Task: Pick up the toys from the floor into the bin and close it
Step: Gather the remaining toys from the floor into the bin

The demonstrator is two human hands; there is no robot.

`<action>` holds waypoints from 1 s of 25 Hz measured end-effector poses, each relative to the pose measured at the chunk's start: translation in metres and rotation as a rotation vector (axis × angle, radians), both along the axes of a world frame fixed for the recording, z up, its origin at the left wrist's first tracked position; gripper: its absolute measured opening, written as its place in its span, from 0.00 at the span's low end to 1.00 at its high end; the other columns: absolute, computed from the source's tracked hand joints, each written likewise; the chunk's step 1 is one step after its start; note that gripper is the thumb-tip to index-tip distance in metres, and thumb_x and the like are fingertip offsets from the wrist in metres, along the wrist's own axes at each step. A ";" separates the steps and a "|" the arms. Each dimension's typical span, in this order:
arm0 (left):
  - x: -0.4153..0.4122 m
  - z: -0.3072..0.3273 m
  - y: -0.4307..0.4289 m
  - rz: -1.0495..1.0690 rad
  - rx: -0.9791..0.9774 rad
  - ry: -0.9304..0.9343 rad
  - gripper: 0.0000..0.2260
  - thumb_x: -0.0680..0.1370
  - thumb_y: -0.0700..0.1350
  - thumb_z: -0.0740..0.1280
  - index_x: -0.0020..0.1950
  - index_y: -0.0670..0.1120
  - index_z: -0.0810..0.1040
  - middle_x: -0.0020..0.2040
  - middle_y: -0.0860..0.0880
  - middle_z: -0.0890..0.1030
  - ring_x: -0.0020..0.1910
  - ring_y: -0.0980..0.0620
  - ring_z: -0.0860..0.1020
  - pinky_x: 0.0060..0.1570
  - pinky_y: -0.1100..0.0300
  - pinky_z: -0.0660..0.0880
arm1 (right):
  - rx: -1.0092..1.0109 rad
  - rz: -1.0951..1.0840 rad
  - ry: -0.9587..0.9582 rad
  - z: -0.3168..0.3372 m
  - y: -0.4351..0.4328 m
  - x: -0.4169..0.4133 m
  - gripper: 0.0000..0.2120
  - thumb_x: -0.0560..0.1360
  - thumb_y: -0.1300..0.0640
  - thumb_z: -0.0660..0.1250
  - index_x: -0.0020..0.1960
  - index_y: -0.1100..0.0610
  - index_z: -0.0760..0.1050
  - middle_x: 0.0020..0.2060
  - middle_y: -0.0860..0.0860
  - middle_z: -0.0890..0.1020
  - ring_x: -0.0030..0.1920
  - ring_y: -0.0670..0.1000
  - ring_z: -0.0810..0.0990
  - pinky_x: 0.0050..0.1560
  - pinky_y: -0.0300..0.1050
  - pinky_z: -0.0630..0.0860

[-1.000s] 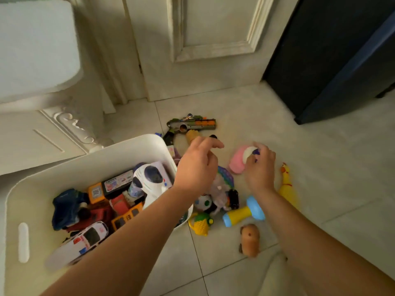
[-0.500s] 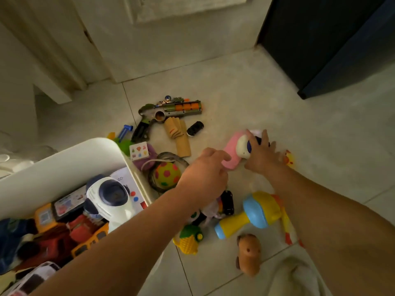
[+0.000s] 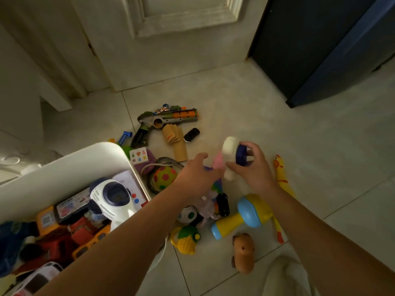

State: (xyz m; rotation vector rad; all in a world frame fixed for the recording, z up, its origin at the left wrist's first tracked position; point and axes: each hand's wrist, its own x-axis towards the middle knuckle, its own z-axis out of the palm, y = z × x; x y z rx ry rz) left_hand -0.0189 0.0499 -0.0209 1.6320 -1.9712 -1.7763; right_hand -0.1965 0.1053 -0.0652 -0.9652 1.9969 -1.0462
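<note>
A white bin (image 3: 64,167) at lower left holds several toys, with a white and navy robot toy (image 3: 111,199) on top. My right hand (image 3: 254,169) grips a white toy with a navy cap (image 3: 232,152), lifted above the floor. A pink toy (image 3: 219,162) hangs between my two hands; my left hand (image 3: 196,176) holds its lower end. Under my hands lie a dotted ball (image 3: 164,178), a yellow and blue hammer (image 3: 241,216), a pineapple toy (image 3: 186,240) and a brown capybara toy (image 3: 243,253).
A toy gun (image 3: 166,120), a tan paper fan (image 3: 175,142) and a small black car (image 3: 191,134) lie further out near a white door (image 3: 171,50). A yellow rubber chicken (image 3: 282,178) lies at right. A dark cabinet (image 3: 320,50) stands at back right.
My right hand has lifted the white and navy toy off the floor. The pink toy has come up with it, and my left hand has reached in to take its lower end.
</note>
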 end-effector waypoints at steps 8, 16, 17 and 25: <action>0.042 0.058 0.020 0.245 0.266 0.540 0.38 0.69 0.42 0.76 0.72 0.59 0.61 0.64 0.47 0.73 0.56 0.45 0.79 0.44 0.50 0.81 | -0.031 0.235 -0.774 0.087 0.014 0.054 0.26 0.70 0.40 0.70 0.63 0.51 0.74 0.53 0.55 0.82 0.48 0.57 0.84 0.44 0.52 0.81; 0.074 0.074 0.050 0.215 0.317 0.623 0.38 0.65 0.42 0.75 0.71 0.60 0.63 0.58 0.45 0.75 0.43 0.51 0.83 0.40 0.55 0.78 | 0.709 -0.258 0.235 -0.015 0.080 0.010 0.41 0.71 0.39 0.70 0.77 0.50 0.56 0.71 0.61 0.62 0.69 0.63 0.65 0.64 0.56 0.69; 0.078 0.075 0.053 0.193 0.309 0.622 0.39 0.63 0.43 0.76 0.70 0.60 0.64 0.59 0.45 0.75 0.44 0.51 0.83 0.40 0.55 0.78 | 0.726 -0.284 0.125 -0.030 0.086 0.010 0.45 0.70 0.39 0.71 0.78 0.51 0.52 0.72 0.61 0.60 0.70 0.63 0.65 0.63 0.56 0.70; 0.135 0.082 0.053 0.287 0.322 0.627 0.30 0.61 0.51 0.75 0.61 0.63 0.73 0.54 0.52 0.81 0.51 0.53 0.82 0.43 0.56 0.79 | 0.350 -0.441 -0.148 -0.060 0.090 0.022 0.51 0.62 0.51 0.81 0.76 0.47 0.55 0.72 0.56 0.66 0.66 0.62 0.72 0.59 0.62 0.76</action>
